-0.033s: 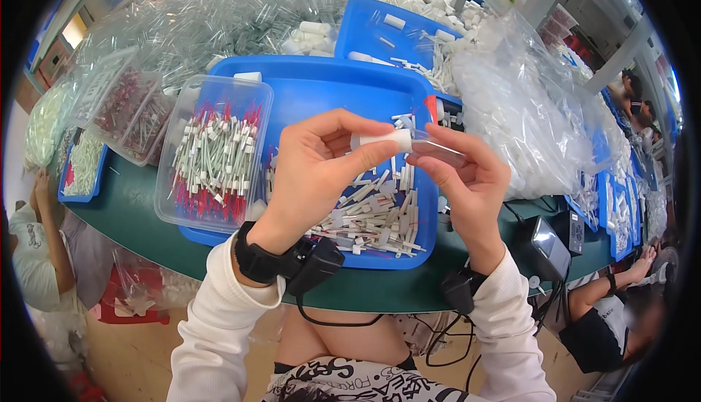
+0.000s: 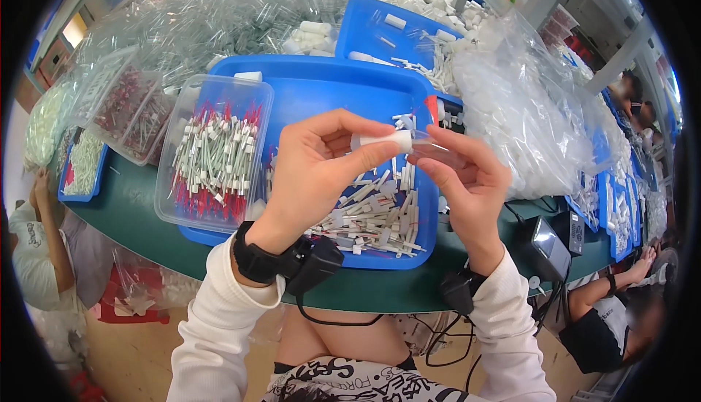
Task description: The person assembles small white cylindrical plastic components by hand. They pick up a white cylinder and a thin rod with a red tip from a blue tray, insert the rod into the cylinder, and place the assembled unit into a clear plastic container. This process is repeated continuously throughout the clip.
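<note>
The head view is the left of two side-by-side cameras on the person's head, looking steeply down and forward. The left hand (image 2: 318,172) and right hand (image 2: 471,190) lie near its middle, close to the lens, with the tray (image 2: 328,88) below them. The left sleeve (image 2: 219,336) and right sleeve (image 2: 511,336) enter at the lower edge, flanking the lap (image 2: 321,336), seen from above. Past the tray, the view stretches over the table (image 2: 387,294) to a far heap (image 2: 219,22). Its wide fisheye reaches people (image 2: 40,263) at both sides, tilts the posts (image 2: 613,62) and leaves dark corners.
</note>
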A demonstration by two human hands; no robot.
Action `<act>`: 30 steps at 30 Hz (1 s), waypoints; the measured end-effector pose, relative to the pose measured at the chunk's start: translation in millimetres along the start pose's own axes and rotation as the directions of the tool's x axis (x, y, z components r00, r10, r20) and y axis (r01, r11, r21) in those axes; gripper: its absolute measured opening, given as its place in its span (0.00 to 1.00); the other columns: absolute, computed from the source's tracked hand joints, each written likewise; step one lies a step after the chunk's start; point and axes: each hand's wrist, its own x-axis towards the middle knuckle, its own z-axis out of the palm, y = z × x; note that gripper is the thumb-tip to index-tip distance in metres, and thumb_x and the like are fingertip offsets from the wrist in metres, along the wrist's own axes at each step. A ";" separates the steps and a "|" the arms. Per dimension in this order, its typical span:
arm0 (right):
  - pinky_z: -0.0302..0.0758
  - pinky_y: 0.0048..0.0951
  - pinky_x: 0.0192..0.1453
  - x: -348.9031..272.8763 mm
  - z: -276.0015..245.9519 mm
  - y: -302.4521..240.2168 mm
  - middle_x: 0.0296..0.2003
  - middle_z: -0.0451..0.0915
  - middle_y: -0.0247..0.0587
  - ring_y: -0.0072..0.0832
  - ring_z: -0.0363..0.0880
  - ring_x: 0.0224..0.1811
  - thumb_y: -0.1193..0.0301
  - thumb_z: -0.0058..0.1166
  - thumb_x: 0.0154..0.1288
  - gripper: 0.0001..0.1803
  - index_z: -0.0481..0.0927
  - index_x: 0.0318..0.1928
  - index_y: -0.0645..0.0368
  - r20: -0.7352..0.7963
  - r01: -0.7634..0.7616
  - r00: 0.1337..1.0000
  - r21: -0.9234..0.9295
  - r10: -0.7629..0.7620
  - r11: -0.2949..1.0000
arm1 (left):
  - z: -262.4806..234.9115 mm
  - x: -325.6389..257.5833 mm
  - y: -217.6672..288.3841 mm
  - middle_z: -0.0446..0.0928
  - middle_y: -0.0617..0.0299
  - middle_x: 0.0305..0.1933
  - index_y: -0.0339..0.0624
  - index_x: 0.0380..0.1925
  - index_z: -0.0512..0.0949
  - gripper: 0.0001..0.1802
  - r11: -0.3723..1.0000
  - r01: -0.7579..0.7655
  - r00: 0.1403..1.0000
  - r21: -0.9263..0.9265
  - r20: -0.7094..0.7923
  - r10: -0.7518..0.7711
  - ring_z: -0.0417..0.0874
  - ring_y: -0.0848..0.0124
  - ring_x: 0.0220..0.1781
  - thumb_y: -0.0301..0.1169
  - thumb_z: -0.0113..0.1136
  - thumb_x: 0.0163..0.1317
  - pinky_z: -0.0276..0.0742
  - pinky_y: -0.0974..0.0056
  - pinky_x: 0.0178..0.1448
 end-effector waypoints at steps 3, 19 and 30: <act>0.77 0.25 0.45 -0.4 -1.6 3.0 0.38 0.81 0.42 0.29 0.81 0.41 0.83 0.58 0.52 0.17 0.77 0.46 0.66 0.071 0.125 0.991 -0.150 -0.115 0.981 | -6.3 0.2 5.5 0.80 0.55 0.36 0.31 0.37 0.78 0.11 0.996 0.090 0.993 0.011 0.070 -0.091 0.79 0.76 0.38 0.21 0.63 0.52 0.73 0.73 0.42; 0.75 0.23 0.43 3.4 -7.2 4.7 0.38 0.81 0.43 0.26 0.81 0.38 0.79 0.60 0.53 0.19 0.76 0.47 0.65 0.223 0.242 0.960 -0.355 -0.169 0.903 | -2.0 -3.4 -3.6 0.80 0.51 0.39 0.29 0.37 0.78 0.13 0.994 -0.042 0.997 0.099 0.061 0.036 0.81 0.70 0.41 0.13 0.59 0.49 0.78 0.69 0.45; 0.75 0.23 0.42 -3.1 -1.5 -3.8 0.40 0.79 0.43 0.25 0.79 0.40 0.78 0.55 0.59 0.13 0.76 0.46 0.67 0.074 -0.078 0.994 -0.106 0.086 0.991 | 1.1 -4.9 -11.1 0.79 0.49 0.40 0.30 0.36 0.80 0.14 0.931 -0.279 0.960 0.234 0.047 0.276 0.82 0.68 0.37 0.10 0.57 0.48 0.80 0.68 0.42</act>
